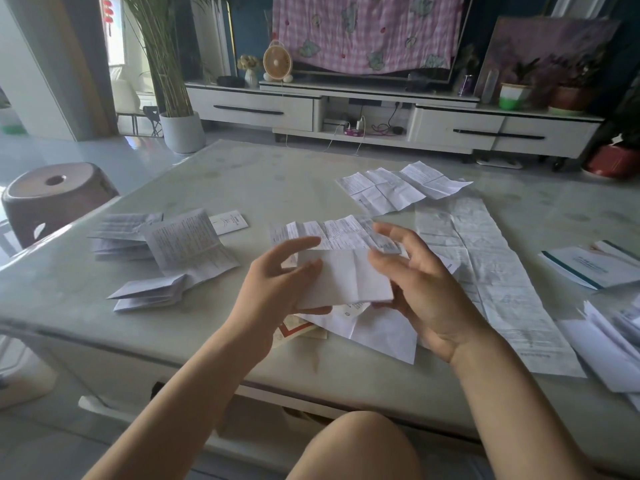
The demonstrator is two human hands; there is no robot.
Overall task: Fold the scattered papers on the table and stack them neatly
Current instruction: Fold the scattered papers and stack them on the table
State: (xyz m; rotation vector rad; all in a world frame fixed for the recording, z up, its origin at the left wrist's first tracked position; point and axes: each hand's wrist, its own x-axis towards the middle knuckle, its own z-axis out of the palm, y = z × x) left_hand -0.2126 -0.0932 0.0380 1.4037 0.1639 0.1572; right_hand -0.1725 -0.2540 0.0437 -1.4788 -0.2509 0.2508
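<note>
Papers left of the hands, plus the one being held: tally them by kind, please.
Folded white printed leaflets: 3 (the far-left one could be two stacked)
Small white card: 1
White creased sheet held by left hand and right hand: 1
Total: 5

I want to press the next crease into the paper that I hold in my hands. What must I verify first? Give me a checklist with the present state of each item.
1. Grip on both sides: left hand and right hand hold the half-folded paper at opposite edges: ok.
2. Corners matched: fingers cover them: cannot tell.
3. Bare table under the hands for pressing: a white sheet lies there: not ok.
4. Finished pieces stacked: the folded papers on the left lie apart: not ok.
5. Next piece in sight: the long sheet lies flat on the right: ok.
</note>
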